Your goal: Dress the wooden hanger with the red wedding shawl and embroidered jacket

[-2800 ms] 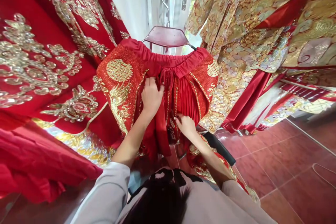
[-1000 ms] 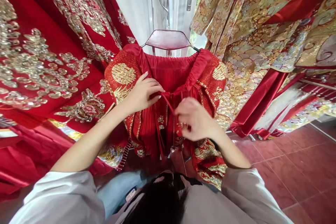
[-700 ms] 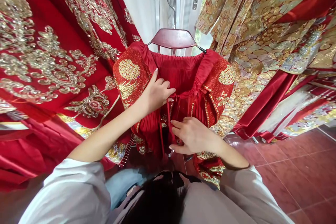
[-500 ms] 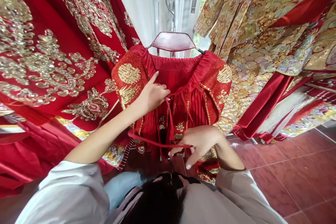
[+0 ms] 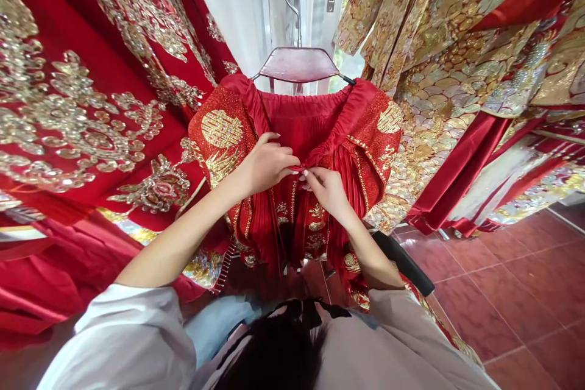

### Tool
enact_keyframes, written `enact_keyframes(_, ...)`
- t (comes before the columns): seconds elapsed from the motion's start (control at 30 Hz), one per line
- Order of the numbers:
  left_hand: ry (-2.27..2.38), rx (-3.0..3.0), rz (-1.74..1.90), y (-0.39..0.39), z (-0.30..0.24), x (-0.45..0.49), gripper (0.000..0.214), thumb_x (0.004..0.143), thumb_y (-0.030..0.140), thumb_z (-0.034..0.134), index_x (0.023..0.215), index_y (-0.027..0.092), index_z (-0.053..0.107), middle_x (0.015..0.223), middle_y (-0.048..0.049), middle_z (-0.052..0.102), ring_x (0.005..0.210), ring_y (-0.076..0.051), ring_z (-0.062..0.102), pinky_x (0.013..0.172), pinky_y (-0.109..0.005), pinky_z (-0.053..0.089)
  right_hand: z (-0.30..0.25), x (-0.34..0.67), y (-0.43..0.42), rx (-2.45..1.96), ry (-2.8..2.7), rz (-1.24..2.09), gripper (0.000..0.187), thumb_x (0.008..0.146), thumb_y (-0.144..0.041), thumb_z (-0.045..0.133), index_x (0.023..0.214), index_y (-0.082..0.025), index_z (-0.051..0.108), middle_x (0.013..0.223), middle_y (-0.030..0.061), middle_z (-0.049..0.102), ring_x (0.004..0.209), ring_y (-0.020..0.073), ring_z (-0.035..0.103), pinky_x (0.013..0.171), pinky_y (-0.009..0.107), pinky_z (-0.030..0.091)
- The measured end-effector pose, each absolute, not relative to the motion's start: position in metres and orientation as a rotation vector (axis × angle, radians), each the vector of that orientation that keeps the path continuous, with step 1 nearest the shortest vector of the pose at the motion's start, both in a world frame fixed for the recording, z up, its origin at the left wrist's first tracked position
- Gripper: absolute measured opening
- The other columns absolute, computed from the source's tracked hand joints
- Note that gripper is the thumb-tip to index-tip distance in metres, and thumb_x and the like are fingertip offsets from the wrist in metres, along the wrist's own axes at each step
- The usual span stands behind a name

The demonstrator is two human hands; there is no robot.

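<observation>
A red jacket (image 5: 359, 173) with gold embroidery and a gathered neckline hangs on a hanger (image 5: 299, 65) in front of me. At the middle of the neckline, my left hand (image 5: 269, 163) is closed in a pinch on the red tie cord (image 5: 298, 168). My right hand (image 5: 328, 194) meets it from the right, thumb and fingertips pinched on the same cord. Only a short bit of cord shows between the fingertips; its ends are mostly hidden by the hands and the red cloth.
Red garments with silver-gold beadwork (image 5: 114, 128) hang close on the left. Gold patterned garments (image 5: 439, 79) with red panels hang on the right. Behind the hanger's metal hook (image 5: 297, 0) is a white door frame. Reddish floor tiles (image 5: 503, 274) lie below right.
My right hand has moved up from the lower front, where it held a stretched-out cord, to the neckline beside my left hand. The left hand stays at the neckline. The view shifted slightly.
</observation>
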State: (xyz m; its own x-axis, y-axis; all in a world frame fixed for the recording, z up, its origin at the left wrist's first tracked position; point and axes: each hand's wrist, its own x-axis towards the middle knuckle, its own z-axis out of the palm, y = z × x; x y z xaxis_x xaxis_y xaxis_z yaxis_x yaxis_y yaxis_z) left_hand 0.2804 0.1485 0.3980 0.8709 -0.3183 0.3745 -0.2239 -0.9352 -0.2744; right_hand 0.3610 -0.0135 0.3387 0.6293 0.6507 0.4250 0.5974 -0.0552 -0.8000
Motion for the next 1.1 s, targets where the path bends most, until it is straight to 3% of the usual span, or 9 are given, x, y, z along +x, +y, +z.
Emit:
enact_keyframes(0.23,0.409,-2.818,-0.645,0.148,0.397,0.274,0.020,0.087,0.020,0.049,0.088,0.021,0.068,0.076,-0.0018,0.066,0.074,-0.017,0.060,0.097,-0.041,0.033,0.341,0.353,-0.019,-1.757,-0.929,-0.167,0.026,0.084,-0.028,0.052,0.067,-0.013,0.067,0.053,-0.0003,0.061,0.045,0.0082,0.050,0.051,0.019,0.039)
enact_keyframes(0.47,0.402,-2.845,-0.679,0.145,0.396,0.275,0.023,0.087,0.020,0.046,0.086,0.021,0.069,0.076,-0.0025,0.065,0.076,-0.018,0.060,0.097,-0.042,0.034,0.330,0.348,-0.007,-1.758,-0.876,-0.127,0.028,0.081,-0.034,0.057,0.088,-0.011,0.072,0.066,0.0043,0.068,0.054,0.0117,0.055,0.059,0.023,0.043)
enact_keyframes(0.7,0.351,-2.866,-0.664,0.140,0.398,0.273,0.021,0.084,0.018,0.048,0.083,0.021,0.069,0.074,-0.0024,0.065,0.075,-0.017,0.059,0.098,-0.042,0.034,0.322,0.339,0.000,-1.699,-0.779,-0.216,0.023,0.079,-0.031,0.053,0.064,-0.015,0.060,0.054,-0.0017,0.055,0.048,0.0087,0.044,0.053,0.022,0.034)
enact_keyframes(0.87,0.347,-2.864,-0.710,0.142,0.394,0.269,0.023,0.085,0.017,0.047,0.086,0.023,0.069,0.075,-0.0017,0.065,0.074,-0.017,0.057,0.099,-0.042,0.035,0.284,0.335,0.001,-1.721,-0.687,0.015,0.029,0.078,-0.034,0.050,0.054,-0.018,0.047,0.048,-0.0042,0.041,0.047,0.0084,0.036,0.051,0.022,0.030)
enact_keyframes(1.1,0.331,-2.864,-0.667,0.149,0.399,0.258,0.023,0.083,0.016,0.046,0.087,0.022,0.068,0.078,-0.0021,0.066,0.076,-0.017,0.057,0.101,-0.042,0.034,0.234,0.337,-0.028,-2.086,-0.755,0.321,0.019,0.078,-0.019,0.048,0.065,-0.015,0.061,0.064,0.0036,0.063,0.058,0.0128,0.052,0.061,0.024,0.039)
